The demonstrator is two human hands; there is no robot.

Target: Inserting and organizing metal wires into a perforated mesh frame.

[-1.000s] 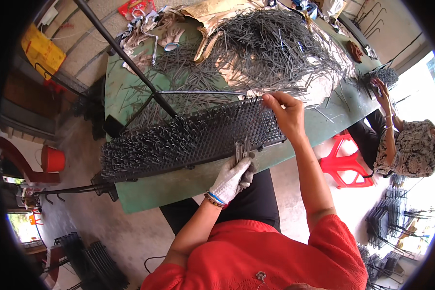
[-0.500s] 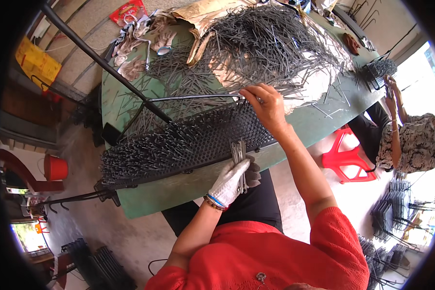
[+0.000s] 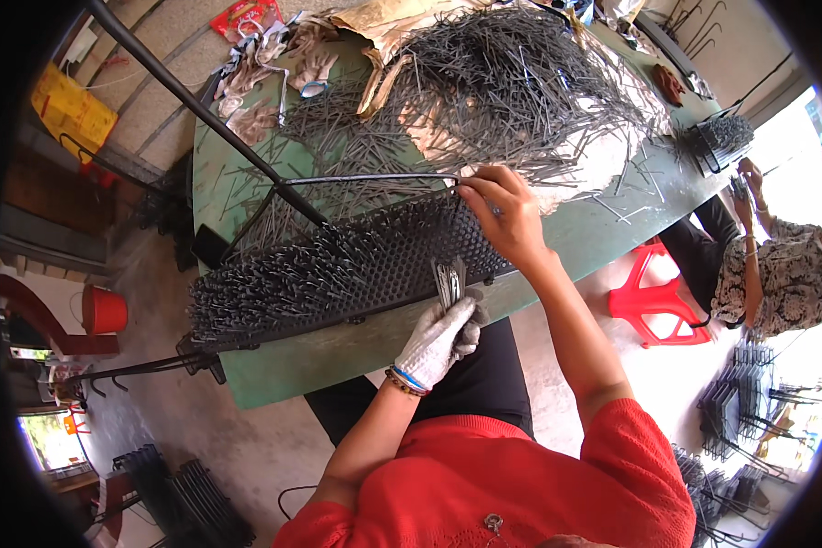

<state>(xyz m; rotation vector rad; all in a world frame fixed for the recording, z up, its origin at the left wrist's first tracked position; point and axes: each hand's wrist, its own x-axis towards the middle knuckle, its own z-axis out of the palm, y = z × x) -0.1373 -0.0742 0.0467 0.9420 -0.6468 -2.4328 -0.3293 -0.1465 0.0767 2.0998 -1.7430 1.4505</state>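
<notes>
My left hand [image 3: 441,339], in a white knit glove, is closed around a bundle of thin grey metal strips [image 3: 449,279] that stick up from the fist. It sits at the near edge of a long black perforated rack [image 3: 395,274]. Strips stand densely in the holes of the rack's left part; bare holes show toward the right. My bare right hand [image 3: 507,212] is over the rack's far right end, thumb and fingers pinched together by the far edge. Whatever lies between those fingertips is too small to make out.
A big heap of loose strips [image 3: 493,68] covers the back of the green table [image 3: 283,374]. A black bar [image 3: 192,100] slants over the rack's left side. Used gloves [image 3: 312,73] lie at the back left. Another person [image 3: 776,274] works at the right, near a red stool [image 3: 653,297].
My right hand has shifted slightly down along the rack's far edge. The left fist has turned a little, and its bundle now points up more compactly.
</notes>
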